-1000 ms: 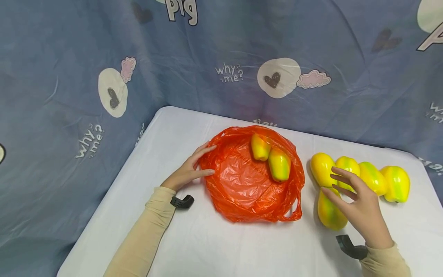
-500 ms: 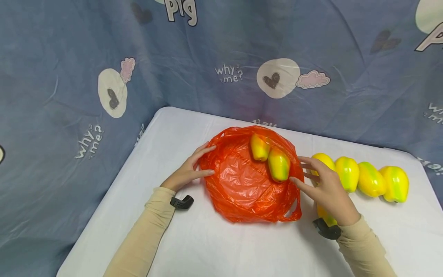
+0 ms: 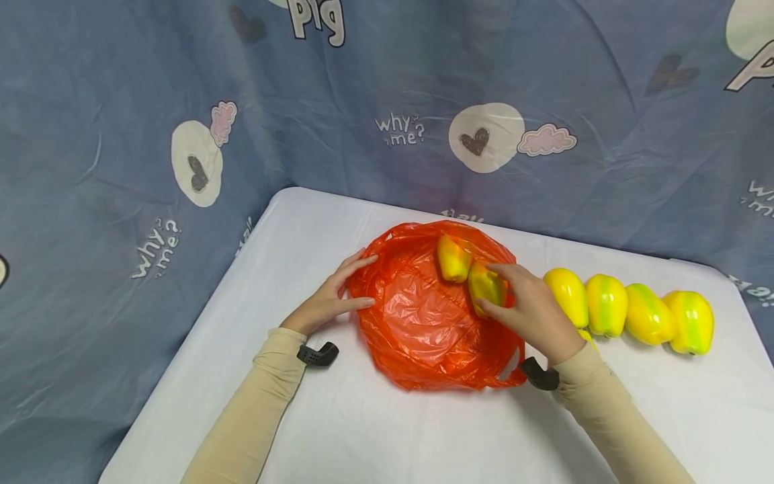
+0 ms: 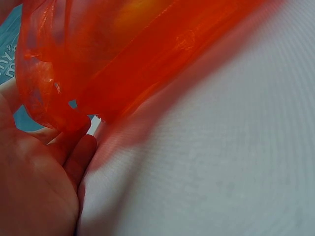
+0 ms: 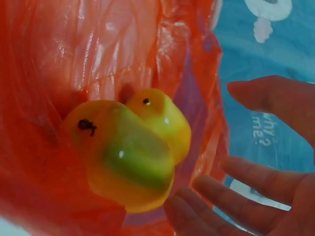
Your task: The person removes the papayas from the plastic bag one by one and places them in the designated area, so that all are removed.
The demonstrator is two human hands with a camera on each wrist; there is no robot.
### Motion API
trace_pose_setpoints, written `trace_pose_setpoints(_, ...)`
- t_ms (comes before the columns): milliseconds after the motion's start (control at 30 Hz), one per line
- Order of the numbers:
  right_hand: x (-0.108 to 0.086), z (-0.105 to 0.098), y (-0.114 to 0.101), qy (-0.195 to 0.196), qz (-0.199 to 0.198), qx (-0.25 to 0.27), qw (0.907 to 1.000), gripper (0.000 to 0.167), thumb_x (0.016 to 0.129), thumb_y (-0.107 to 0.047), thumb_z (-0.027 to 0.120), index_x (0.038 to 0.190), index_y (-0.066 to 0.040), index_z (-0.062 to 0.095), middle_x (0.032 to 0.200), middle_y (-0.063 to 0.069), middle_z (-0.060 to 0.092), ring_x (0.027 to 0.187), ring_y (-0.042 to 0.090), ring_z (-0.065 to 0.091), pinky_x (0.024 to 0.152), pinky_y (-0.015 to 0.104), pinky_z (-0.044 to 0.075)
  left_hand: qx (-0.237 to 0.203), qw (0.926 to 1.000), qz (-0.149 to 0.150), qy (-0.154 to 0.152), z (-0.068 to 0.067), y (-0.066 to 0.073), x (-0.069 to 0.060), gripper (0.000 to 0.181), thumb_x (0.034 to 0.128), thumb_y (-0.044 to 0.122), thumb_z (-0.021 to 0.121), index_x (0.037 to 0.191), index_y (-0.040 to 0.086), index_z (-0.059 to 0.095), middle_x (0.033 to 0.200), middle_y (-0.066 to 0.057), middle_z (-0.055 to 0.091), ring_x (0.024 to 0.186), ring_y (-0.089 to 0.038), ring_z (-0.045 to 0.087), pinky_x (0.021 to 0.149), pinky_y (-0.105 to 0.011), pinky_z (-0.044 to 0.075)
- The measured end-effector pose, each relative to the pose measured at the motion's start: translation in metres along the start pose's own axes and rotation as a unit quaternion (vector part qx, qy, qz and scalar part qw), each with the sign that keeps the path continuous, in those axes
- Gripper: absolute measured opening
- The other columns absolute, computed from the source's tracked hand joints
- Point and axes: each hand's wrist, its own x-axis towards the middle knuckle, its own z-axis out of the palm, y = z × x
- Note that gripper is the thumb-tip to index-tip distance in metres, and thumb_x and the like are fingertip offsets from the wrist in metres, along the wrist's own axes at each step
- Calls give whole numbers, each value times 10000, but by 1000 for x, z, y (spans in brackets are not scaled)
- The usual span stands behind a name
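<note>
A red plastic bag [image 3: 417, 323] lies spread with its mouth up on the white table. Inside, at its right side, are two glossy yellow-green fruits, a farther one [image 3: 453, 261] and a nearer one [image 3: 484, 286]. My left hand [image 3: 329, 299] touches the bag's left rim with thumb and index finger spread; in the left wrist view, other fingers lie loosely bent under the plastic. My right hand [image 3: 535, 312] reaches over the right rim, thumb and fingers spread about the nearer fruit. In the right wrist view the fingers look straight and apart from the fruit [image 5: 130, 157].
Several more yellow-green fruits [image 3: 607, 306] lie in a row right of the bag. Another fruit is mostly hidden beneath my right forearm. A blue printed curtain [image 3: 338, 148] hangs behind the table [image 3: 387, 437].
My right hand has moved left from above the loose fruits to the nearer fruit in the bag. My left hand and the bag have hardly moved.
</note>
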Motion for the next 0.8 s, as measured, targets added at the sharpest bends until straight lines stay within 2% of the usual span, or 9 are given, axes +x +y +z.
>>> trace_pose_setpoints(200,9,7,-3,-22,40,-454,9990,595,926,-320,752,1418,-38,572,1349,177,641,1040,323,641,858,474,580,18,10000,-23,31,0,0,0,761,886,246,809,1543,384,451,1722,182,117,1627,-177,64,1307,-560,176)
trace_pose_setpoints(300,12,9,-3,8,12,-600,9982,598,919,-311,757,1409,-21,575,1356,201,625,1093,351,632,912,511,581,24,10000,-31,40,0,1,0,758,885,246,809,1538,393,454,1716,199,123,1624,-163,75,1308,-544,185)
trace_pose_setpoints(467,17,14,0,114,-18,-835,9964,625,896,-279,774,1392,39,565,1371,270,586,1210,422,574,1010,576,541,47,10000,22,26,0,2,-1,758,890,235,799,1547,366,447,1731,159,113,1628,-187,72,1303,-564,187)
trace_pose_setpoints(600,20,18,3,148,57,-900,9958,656,885,-275,776,1397,64,546,1368,296,567,1222,448,553,1027,595,521,-10,10000,26,9,0,1,0,758,894,224,795,1553,349,443,1737,137,112,1629,-192,67,1305,-569,174)
trace_pose_setpoints(800,23,23,8,360,23,-885,9954,605,863,-252,789,1354,34,581,1194,227,549,977,377,562,809,498,535,-37,10000,-21,18,1,1,0,762,892,225,797,1552,360,440,1737,138,112,1628,-193,64,1305,-573,170)
